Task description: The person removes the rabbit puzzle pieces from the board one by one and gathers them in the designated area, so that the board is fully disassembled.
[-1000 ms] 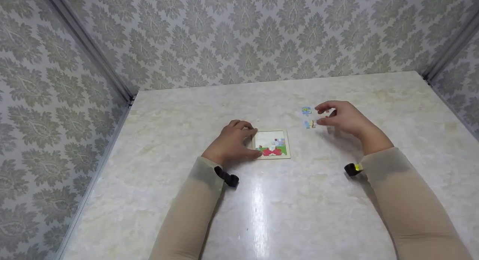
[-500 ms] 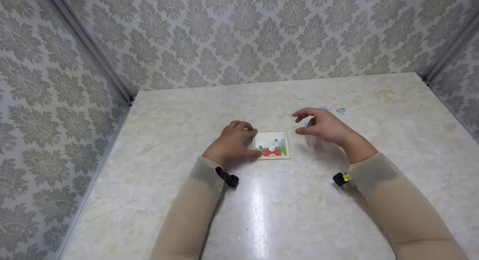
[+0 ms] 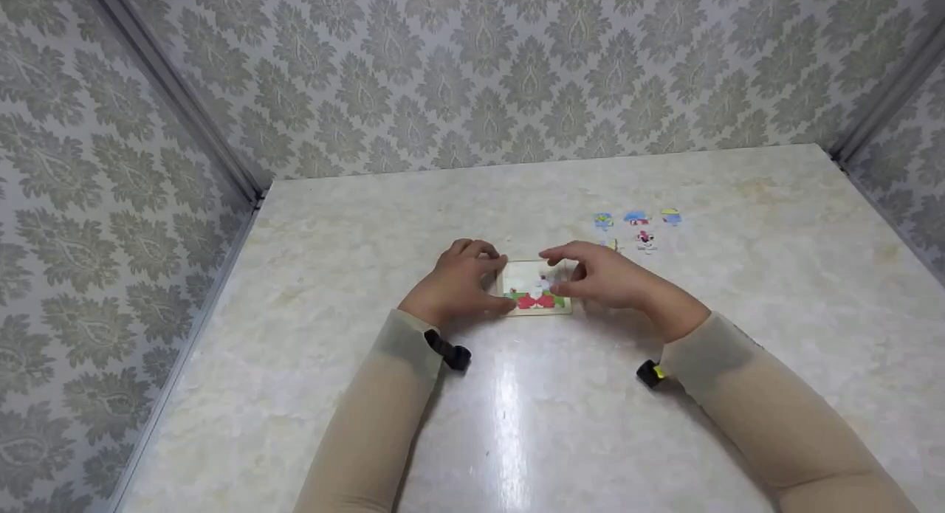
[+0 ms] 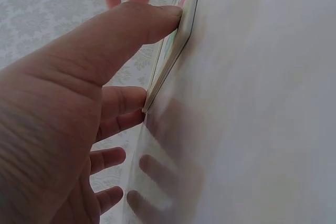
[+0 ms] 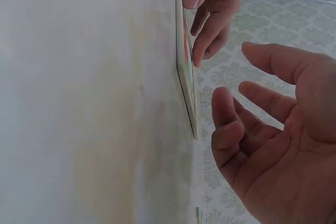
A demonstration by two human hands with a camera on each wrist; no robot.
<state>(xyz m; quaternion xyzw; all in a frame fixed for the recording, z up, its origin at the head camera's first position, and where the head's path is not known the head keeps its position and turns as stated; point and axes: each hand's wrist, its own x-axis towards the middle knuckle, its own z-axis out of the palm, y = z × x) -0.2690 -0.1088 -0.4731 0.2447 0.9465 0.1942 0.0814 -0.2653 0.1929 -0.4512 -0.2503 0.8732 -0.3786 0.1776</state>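
Fingers (image 4: 123, 100) of the left hand (image 3: 461, 280): thumb and forefinger spread, gripping the left side of one shallow square puzzle frame (image 3: 523, 275), flat on the worktop (image 3: 310, 277). Fingers of the right hand (image 3: 605, 277): thumb and forefinger well parted, above the frame's right side. Between both sets of fingers: red and green pieces (image 3: 546, 300), fitted along the frame's near part, pale base exposed beyond. Past the right fingers: five loose picture pieces (image 3: 645, 240), in two rows, one partly hidden by that hand.
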